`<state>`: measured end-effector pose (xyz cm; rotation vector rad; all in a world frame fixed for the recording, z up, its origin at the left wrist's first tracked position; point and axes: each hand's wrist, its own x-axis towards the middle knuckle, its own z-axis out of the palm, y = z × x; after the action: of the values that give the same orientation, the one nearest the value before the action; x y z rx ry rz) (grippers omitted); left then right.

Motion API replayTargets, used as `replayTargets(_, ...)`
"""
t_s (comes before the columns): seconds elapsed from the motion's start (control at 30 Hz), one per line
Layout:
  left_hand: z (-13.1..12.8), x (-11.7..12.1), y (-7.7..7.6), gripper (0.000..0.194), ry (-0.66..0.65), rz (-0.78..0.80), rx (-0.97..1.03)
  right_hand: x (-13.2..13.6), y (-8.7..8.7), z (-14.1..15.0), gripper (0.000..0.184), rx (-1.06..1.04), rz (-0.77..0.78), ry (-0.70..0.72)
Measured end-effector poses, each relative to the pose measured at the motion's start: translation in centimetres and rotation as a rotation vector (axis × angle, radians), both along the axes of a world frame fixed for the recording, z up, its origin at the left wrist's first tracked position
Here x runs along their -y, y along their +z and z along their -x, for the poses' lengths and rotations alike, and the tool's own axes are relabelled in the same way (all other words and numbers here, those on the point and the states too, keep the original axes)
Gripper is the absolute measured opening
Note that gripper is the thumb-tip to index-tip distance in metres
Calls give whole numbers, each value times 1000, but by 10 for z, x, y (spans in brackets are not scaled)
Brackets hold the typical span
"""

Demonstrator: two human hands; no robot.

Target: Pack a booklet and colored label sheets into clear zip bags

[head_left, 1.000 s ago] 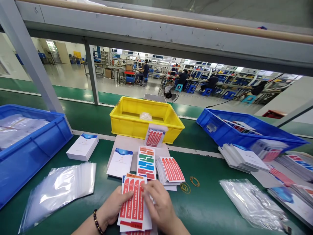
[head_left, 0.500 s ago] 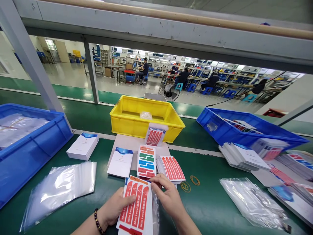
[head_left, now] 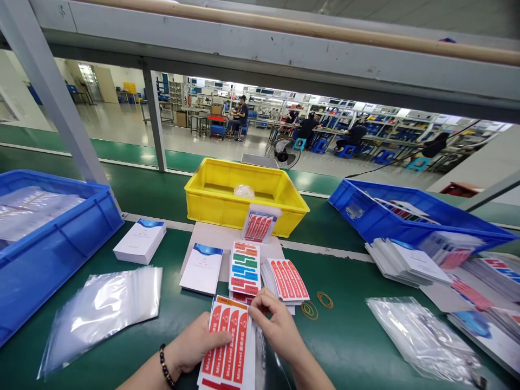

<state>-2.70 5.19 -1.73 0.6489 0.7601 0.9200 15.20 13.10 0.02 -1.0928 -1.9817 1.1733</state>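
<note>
My left hand (head_left: pixel 199 344) grips a small stack of label sheets (head_left: pixel 228 346), its thumb across red strips printed "Max Level" and "Min Level". At the stack's upper right corner, the bent fingers of my right hand (head_left: pixel 274 322) pinch the edge. A clear plastic bag (head_left: pixel 260 360) shows partly beneath the stack, mostly hidden. Just beyond my hands lie a pile of multicoloured label sheets (head_left: pixel 244 268), a pile of red label sheets (head_left: pixel 287 279) and white booklets with a blue top (head_left: pixel 201 271).
A yellow bin (head_left: pixel 211 208) stands behind, with a filled packet (head_left: pixel 260 225) leaning on it. Blue bins flank it, left (head_left: pixel 81 227) and right (head_left: pixel 361 216). Clear bags (head_left: pixel 109 309), a booklet stack (head_left: pixel 140 241), rubber bands (head_left: pixel 309 310) and more bags (head_left: pixel 418 330) lie on the green table.
The held stack and both hands have shifted only slightly, with the sheets a little more evenly lined up. The whole view has moved a few pixels.
</note>
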Motion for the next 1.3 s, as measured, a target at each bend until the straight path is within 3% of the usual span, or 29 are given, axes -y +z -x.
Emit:
replayTargets(0.2,-1,0,-9,41,1,-31,-29,2,-4,3,18,-100,51,-27)
replayTargets(0.27,-2,0,-9,41,12,-39,-40,4,-7,4,15,-207,181,-30)
replayTargets(0.37,-3,0,-4,41,34,-44,-86,9,-12,7,34,-313,428,62)
replayTargets(0.47,-1,-1,4,38,-20,-110,-181,7,-12,5,28,-347,481,105)
replayTargets(0.63,2,-4,13,14,30,-315,-568,-12,-10,-7,29,-640,433,-306)
replayTargets(0.73,3,-3,13,10,-21,-445,-792,-16,-9,-9,34,-720,440,-403)
replayTargets(0.9,6,-1,12,18,-44,-586,-771,-12,-7,-7,33,-683,439,-278)
replayTargets(1.3,4,-3,8,19,96,-498,-632,-2,-6,1,43,-443,405,-79)
